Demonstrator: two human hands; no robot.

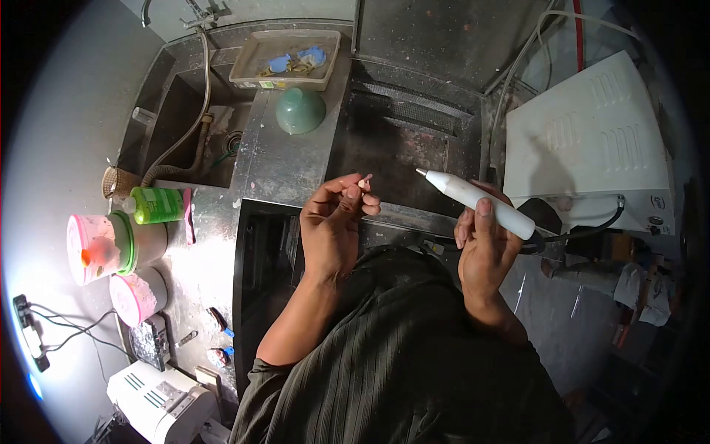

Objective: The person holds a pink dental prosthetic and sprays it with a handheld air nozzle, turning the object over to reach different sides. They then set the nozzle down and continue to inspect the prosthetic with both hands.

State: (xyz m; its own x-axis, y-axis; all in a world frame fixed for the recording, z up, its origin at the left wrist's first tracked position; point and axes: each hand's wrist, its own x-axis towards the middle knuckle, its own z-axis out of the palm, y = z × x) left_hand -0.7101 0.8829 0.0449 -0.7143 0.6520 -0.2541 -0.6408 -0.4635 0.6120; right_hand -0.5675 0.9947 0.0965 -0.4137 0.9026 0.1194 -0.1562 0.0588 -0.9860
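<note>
My left hand (336,229) is closed in a pinch, holding a small pinkish piece (364,183) at the fingertips. Its exact kind is too small to make out. A thick white handpiece (481,202), tapering to a narrow metal nozzle, rests in my right hand (489,251), with the thumb lying along its side. The nozzle points left, toward the pinkish piece, with a gap between them. Both hands are above the near edge of a dark, stained metal basin (399,163).
A sink (185,148) with a hose lies left, near a plastic tray (244,70) holding blue material and a green bowl (300,111). Pink-and-white tubs (92,248) and a green bottle (157,205) stand on the left counter. A white vented box (584,133) is at right.
</note>
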